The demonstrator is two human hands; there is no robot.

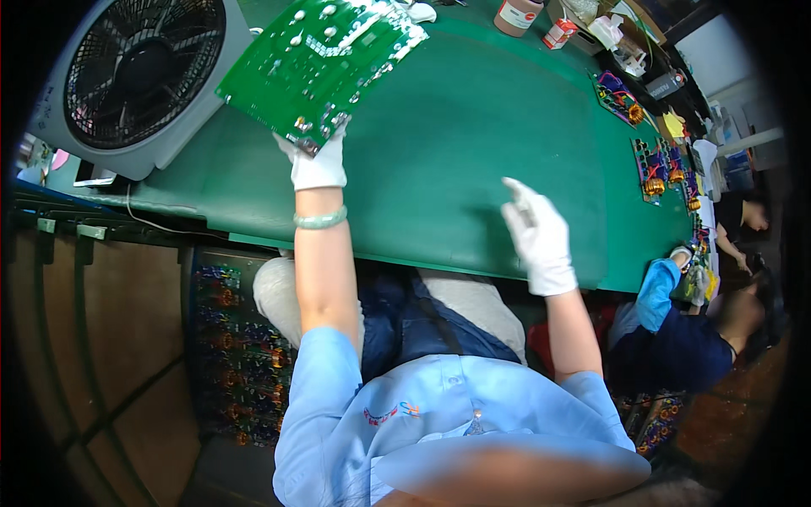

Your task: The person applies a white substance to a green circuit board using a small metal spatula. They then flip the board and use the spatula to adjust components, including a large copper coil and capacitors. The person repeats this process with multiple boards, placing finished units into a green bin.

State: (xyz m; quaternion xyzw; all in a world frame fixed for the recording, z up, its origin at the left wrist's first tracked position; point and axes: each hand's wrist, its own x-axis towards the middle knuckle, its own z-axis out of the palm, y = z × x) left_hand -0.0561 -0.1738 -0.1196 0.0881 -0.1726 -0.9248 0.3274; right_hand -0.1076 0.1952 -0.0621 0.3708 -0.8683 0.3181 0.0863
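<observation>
In my white-gloved left hand (317,165) is a large green circuit board (317,63), gripped at its near edge and raised above the green mat. Its solder side, dotted with shiny joints and white patches, faces me. My right hand (536,237), also in a white glove, hovers over the near right part of the mat (456,135). Its fingers are stretched out and it holds nothing. The left fingers behind the board are partly hidden.
A grey box fan (144,68) stands at the left. Several boards with copper coils (655,182) lie along the right edge. A bottle (517,15) and a small red-and-white box (560,34) stand at the back. Co-workers (676,346) sit at the right. Racked boards (241,355) fill the lower left.
</observation>
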